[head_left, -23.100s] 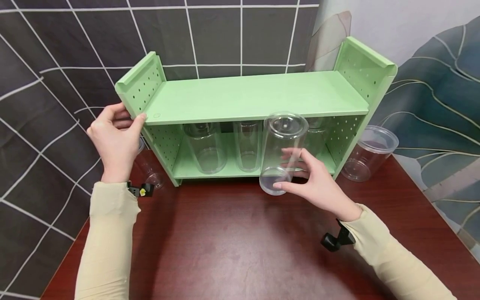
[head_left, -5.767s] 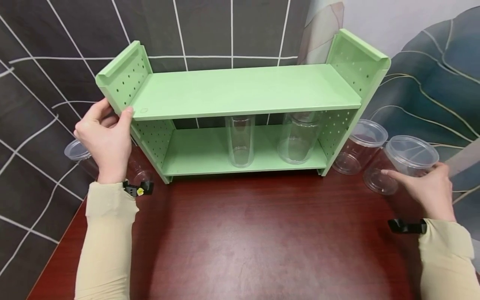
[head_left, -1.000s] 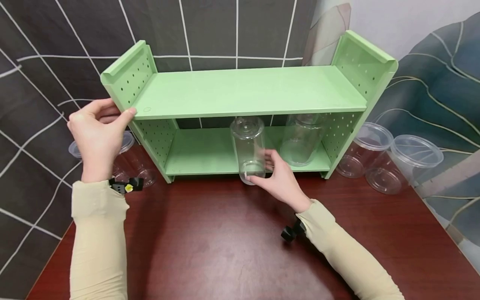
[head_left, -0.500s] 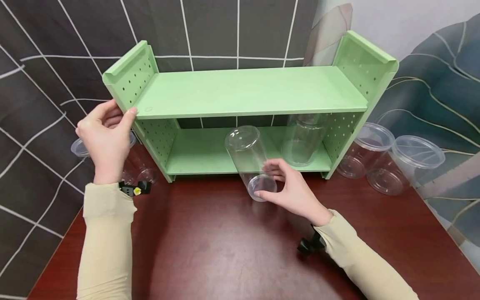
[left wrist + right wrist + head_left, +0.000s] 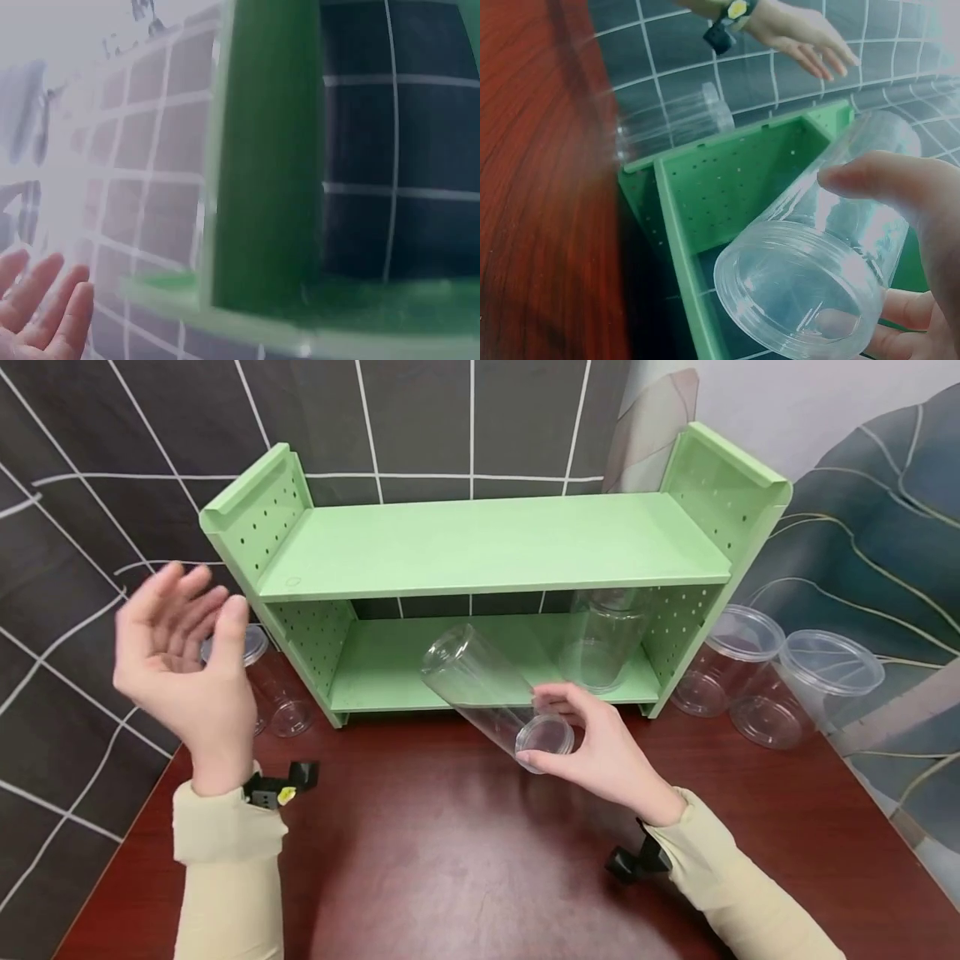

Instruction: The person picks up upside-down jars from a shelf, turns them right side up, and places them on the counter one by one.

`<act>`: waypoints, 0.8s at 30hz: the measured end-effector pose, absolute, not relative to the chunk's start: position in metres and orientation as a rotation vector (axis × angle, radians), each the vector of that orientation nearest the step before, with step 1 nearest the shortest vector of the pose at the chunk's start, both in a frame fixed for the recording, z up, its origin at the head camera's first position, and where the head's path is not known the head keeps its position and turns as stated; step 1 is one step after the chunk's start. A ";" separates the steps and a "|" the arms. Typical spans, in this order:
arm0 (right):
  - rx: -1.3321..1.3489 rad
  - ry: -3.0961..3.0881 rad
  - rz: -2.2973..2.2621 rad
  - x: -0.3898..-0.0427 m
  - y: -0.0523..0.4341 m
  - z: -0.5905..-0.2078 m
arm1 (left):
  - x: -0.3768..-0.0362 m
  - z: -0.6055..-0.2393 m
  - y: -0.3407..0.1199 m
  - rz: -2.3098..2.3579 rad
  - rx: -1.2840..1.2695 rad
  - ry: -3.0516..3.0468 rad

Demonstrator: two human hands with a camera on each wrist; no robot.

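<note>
My right hand (image 5: 600,752) grips a tall clear plastic jar (image 5: 480,685) near its lower end, thumb on one side and fingers on the other. The jar is off the shelf, in front of it, leaning far to the left. In the right wrist view its round ringed end (image 5: 802,292) faces the camera. My left hand (image 5: 183,668) is in the air left of the green two-tier rack (image 5: 487,543), fingers loosely bent and holding nothing. Its fingers (image 5: 64,322) also show in the left wrist view. Another clear jar (image 5: 603,647) stands on the rack's lower shelf at right.
Two wide clear jars with lids stand right of the rack, one nearer it (image 5: 738,639) and one farther right (image 5: 832,664). More clear jars (image 5: 281,693) stand left of the rack, partly behind my left hand. The dark red table (image 5: 450,843) meets a tiled wall.
Over the last second, my right hand has drawn the jar off the lower shelf and tipped it left. My left hand has let go of the rack's left side. Earlier, more jars stood on that shelf.
</note>
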State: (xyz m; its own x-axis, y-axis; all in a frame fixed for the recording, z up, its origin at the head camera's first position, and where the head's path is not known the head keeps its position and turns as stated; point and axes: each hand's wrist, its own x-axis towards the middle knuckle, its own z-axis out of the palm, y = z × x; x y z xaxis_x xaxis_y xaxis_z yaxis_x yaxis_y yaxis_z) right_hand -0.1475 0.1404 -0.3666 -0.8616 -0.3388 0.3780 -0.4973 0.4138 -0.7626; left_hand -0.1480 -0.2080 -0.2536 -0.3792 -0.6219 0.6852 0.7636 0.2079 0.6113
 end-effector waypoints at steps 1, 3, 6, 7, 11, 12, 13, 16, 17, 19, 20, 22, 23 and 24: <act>0.751 -2.493 1.422 -0.147 0.141 -0.365 | -0.144 -0.254 -0.202 -1.456 -0.198 -1.309; 0.768 -2.473 1.406 -0.146 0.141 -0.363 | -0.139 -0.257 -0.190 -1.398 -0.306 -1.381; 0.784 -2.446 1.388 -0.146 0.140 -0.360 | -0.134 -0.267 -0.171 -1.247 -0.494 -1.549; 0.783 -2.441 1.386 -0.146 0.139 -0.359 | -0.132 -0.272 -0.166 -1.207 -0.559 -1.604; 0.760 -2.441 1.411 -0.142 0.139 -0.358 | -0.129 -0.297 -0.144 -1.093 -0.812 -1.798; 0.753 -2.443 1.407 -0.141 0.139 -0.358 | -0.128 -0.304 -0.139 -1.085 -0.862 -1.852; 0.744 -2.447 1.399 -0.141 0.140 -0.358 | -0.127 -0.312 -0.134 -1.079 -0.896 -1.915; 0.741 -2.445 1.370 -0.140 0.140 -0.358 | -0.124 -0.336 -0.122 -1.068 -0.937 -2.110; 0.745 -2.442 1.360 -0.140 0.140 -0.358 | -0.123 -0.342 -0.120 -1.061 -0.930 -2.173; 0.754 -2.436 1.366 -0.140 0.139 -0.357 | -0.122 -0.353 -0.117 -1.044 -0.902 -2.275; 0.760 -2.431 1.371 -0.140 0.138 -0.356 | -0.122 -0.357 -0.115 -1.041 -0.893 -2.308; 0.772 -2.420 1.383 -0.139 0.137 -0.354 | -0.123 -0.364 -0.114 -1.028 -0.886 -2.349; 0.782 -2.412 1.390 -0.139 0.136 -0.353 | -0.123 -0.366 -0.114 -1.024 -0.887 -2.360; 0.791 -2.404 1.398 -0.138 0.135 -0.352 | -0.124 -0.368 -0.113 -1.022 -0.892 -2.363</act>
State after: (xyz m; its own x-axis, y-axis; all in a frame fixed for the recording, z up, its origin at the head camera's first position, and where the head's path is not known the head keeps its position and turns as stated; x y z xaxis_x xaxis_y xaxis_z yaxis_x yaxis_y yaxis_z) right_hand -0.1381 0.1352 -0.3524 -0.8215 -0.3282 0.4663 -0.5676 0.3925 -0.7238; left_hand -0.1237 -0.1134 -0.3681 -0.7092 0.3916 0.5862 0.6953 0.5258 0.4900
